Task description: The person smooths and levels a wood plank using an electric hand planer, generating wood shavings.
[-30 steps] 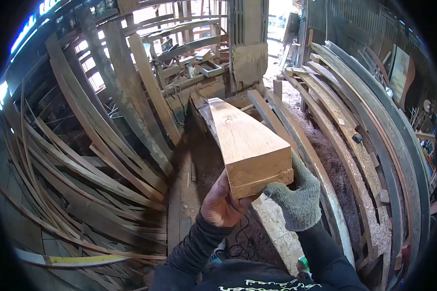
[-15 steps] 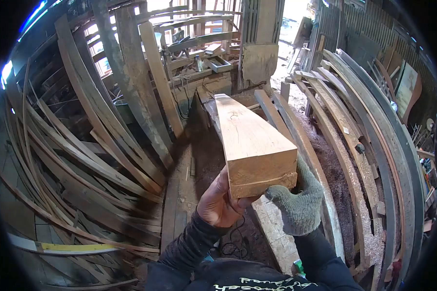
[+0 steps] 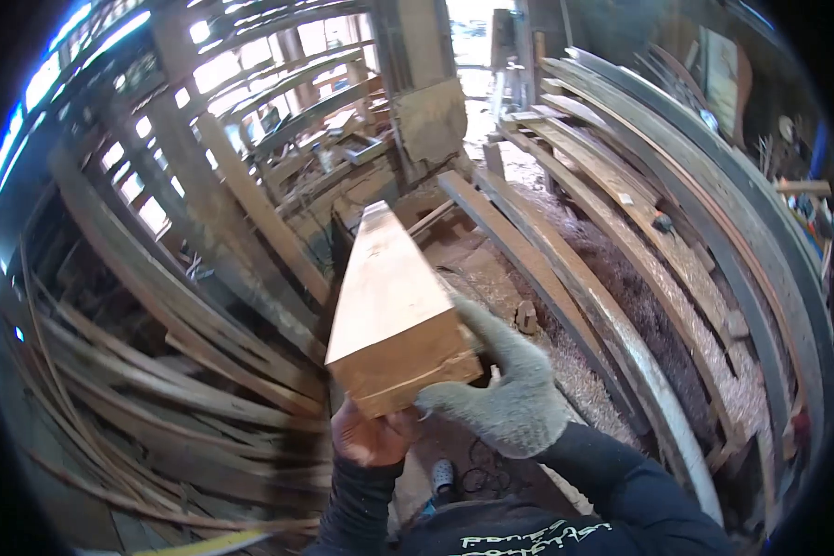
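Note:
A thick, pale wooden beam (image 3: pixel 394 292) stretches away from me, its cut end face nearest my body and a crack running along that face's lower part. My bare left hand (image 3: pixel 371 434) is under the near end, bearing it from below, with its fingers partly hidden beneath the wood. My right hand (image 3: pixel 502 378), in a grey knitted glove, grips the right side of the same end. Its thumb presses at the lower edge of the end face, while the fingers lie along the side.
Long curved planks (image 3: pixel 621 222) lie side by side on the right, over wood shavings. More bent timbers (image 3: pixel 185 361) crowd the left. A small wood block (image 3: pixel 526 317) sits on the floor beyond my right hand. A cluttered bench (image 3: pixel 343 171) stands at the back, with a bright doorway beside it.
The beam has shifted left in the view with both hands still on it. My left hand has slid from the lower left corner to underneath. The camera has turned and tilted.

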A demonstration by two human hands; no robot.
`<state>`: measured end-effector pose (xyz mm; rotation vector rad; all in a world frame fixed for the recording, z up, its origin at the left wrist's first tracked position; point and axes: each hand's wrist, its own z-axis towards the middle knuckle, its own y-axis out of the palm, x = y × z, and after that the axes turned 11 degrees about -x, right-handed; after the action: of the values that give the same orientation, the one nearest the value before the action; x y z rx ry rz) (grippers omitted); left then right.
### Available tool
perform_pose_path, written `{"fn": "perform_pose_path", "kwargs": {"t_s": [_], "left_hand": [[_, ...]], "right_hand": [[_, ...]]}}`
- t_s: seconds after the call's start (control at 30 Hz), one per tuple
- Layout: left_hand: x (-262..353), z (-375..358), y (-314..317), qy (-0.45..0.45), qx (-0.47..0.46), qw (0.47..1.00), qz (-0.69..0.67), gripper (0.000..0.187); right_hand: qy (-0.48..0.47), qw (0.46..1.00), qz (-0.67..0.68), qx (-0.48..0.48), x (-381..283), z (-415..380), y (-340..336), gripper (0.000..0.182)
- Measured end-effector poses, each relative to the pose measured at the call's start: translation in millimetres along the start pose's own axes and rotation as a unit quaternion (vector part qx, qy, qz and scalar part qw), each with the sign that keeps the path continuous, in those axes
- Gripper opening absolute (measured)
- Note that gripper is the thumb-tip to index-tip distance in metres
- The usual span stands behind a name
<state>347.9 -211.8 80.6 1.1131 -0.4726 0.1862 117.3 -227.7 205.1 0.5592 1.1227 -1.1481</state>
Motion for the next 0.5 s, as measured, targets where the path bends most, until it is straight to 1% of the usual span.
{"fn": "perform_pose_path", "kwargs": {"t_s": [0.03, 0.07, 0.1, 0.13, 0.2, 0.27, 0.33, 0.37, 0.43, 0.47, 0.5], "left_hand": [[3.5, -1.8, -2.5, 0.035, 0.005, 0.999, 0.01, 0.066], [5.0, 1.3, 3.2, 0.063, -0.008, 0.997, 0.04, 0.067], [6.5, 4.3, 9.0, 0.092, -0.019, 0.993, 0.069, 0.068], [9.1, 6.0, 11.9, 0.08, -0.022, 0.994, 0.074, 0.068], [16.5, 2.8, 12.4, 0.067, 0.036, 0.994, 0.082, 0.07], [18.5, 3.7, 10.0, 0.07, 0.05, 0.993, 0.079, 0.069], [21.4, 3.6, 10.6, 0.062, 0.001, 0.998, 0.02, 0.069], [22.0, 3.4, 10.1, 0.06, 0.003, 0.998, 0.022, 0.069], [21.5, 4.0, 5.9, 0.064, -0.033, 0.997, 0.025, 0.068], [23.2, 1.0, -0.9, 0.061, -0.032, 0.997, 0.025, 0.068], [26.7, -5.1, -10.6, 0.077, -0.015, 0.995, 0.068, 0.07]], "right_hand": [[-0.041, 0.998, 0.04, 0.032, 2.6, 1.4, 6.9, 0.096], [-0.042, 0.997, 0.044, 0.05, 6.1, 1.0, 6.2, 0.096], [-0.053, 0.998, -0.006, 0.041, 10.0, 0.7, 4.6, 0.097], [-0.063, 0.996, -0.056, 0.031, 13.4, 1.4, 3.8, 0.099], [-0.063, 0.995, -0.063, 0.051, 13.1, 2.1, 4.6, 0.101], [0.014, 0.999, -0.05, -0.002, -2.6, 1.2, 1.7, 0.101], [0.008, 0.999, -0.035, 0.01, 4.7, 1.5, 5.8, 0.102], [0.006, 0.999, -0.04, 0.011, 5.3, 1.5, 6.0, 0.102], [0.006, 0.999, -0.045, 0.014, 5.5, 1.5, 5.3, 0.102], [-0.004, 0.998, -0.057, 0.017, 4.7, 1.8, 4.4, 0.102], [-0.014, 0.997, -0.07, 0.02, 4.4, 1.8, 3.8, 0.102]]}}
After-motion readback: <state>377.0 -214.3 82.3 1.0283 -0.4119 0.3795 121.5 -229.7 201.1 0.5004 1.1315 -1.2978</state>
